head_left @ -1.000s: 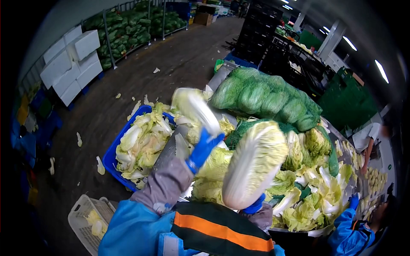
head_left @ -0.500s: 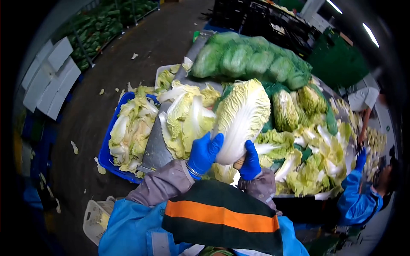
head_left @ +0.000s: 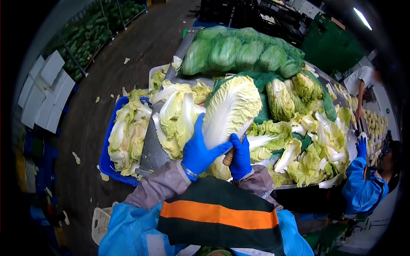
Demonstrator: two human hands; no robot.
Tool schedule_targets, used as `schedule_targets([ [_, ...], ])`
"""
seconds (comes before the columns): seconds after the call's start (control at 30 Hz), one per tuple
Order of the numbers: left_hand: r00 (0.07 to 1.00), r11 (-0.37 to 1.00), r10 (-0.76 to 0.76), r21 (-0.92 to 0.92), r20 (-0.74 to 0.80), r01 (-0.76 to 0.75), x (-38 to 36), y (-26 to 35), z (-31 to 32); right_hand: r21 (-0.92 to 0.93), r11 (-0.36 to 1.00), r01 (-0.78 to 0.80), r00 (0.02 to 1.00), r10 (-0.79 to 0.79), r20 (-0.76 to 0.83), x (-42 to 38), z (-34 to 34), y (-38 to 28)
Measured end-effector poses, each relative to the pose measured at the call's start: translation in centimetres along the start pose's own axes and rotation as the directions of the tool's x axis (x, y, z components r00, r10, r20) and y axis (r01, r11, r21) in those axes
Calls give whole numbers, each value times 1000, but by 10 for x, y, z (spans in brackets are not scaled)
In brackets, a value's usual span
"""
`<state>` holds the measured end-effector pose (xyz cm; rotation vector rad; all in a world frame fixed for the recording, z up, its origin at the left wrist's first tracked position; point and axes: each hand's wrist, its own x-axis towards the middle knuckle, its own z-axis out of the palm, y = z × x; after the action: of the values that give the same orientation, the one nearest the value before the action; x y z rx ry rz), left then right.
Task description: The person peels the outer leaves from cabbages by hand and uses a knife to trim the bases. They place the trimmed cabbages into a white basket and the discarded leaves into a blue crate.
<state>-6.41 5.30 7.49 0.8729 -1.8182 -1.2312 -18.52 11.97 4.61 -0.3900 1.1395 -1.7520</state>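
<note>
A large napa cabbage [head_left: 230,104] stands tilted over the metal table [head_left: 150,149], base toward me. In a blue glove, my left hand [head_left: 197,150] grips the cabbage's lower left side. My right hand [head_left: 240,158], also gloved in blue, is shut on a knife with a wooden handle [head_left: 227,158]. The blade lies against the cabbage's base on its right side.
Loose leaves [head_left: 177,113] are piled on the table left of the cabbage. A blue crate [head_left: 103,158] full of trimmings sits on the floor at left, with a white basket [head_left: 100,219] below it. Netted cabbages [head_left: 239,51] lie behind. A co-worker's blue sleeve [head_left: 361,190] reaches in at right.
My left hand flung off a leaf, then came back and took hold of the cabbage's side. The cabbage dropped lower and nearer, and the knife now rests at its base.
</note>
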Motion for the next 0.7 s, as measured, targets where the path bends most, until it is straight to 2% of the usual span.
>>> schedule_targets([
  [0.1,999,999,27,-44,-43,-29,4,-12,0,102,987,124,991,-128,36,5,0,11],
  [0.2,995,997,39,-65,-97,-46,4,-21,1,-49,987,150,988,-148,38,4,0,12],
  [0.27,995,995,58,-81,-87,-65,7,-39,-1,2,996,91,994,-91,60,5,-3,10],
  [0.3,986,993,73,-78,-153,-85,10,-38,-1,24,997,74,995,-75,67,6,-6,11],
  [0.33,989,953,-126,-287,-74,99,13,-50,-5,45,997,56,996,-59,74,6,-7,11],
  [0.4,983,939,-161,-319,-93,124,17,-57,-8,73,997,-37,992,28,121,4,-7,6],
  [0.5,971,993,-103,-73,-217,89,30,-74,-14,112,989,-101,982,81,171,6,-8,7],
  [0.53,946,991,-16,-129,-325,-28,42,-81,-15,80,991,-109,976,91,198,4,-9,8],
  [0.57,896,776,-436,-536,-77,332,63,-37,-49,47,991,-122,969,109,223,-2,-10,10],
  [0.6,860,667,-508,-652,-42,362,79,-33,-61,12,992,-128,961,121,250,-6,-11,12],
  [0.67,829,678,-505,-704,-238,211,89,-32,-63,115,979,-170,956,135,261,-7,-16,19],
  [0.7,839,610,-540,-719,-70,332,87,-43,-63,152,973,-174,958,131,256,-6,-15,17],
])
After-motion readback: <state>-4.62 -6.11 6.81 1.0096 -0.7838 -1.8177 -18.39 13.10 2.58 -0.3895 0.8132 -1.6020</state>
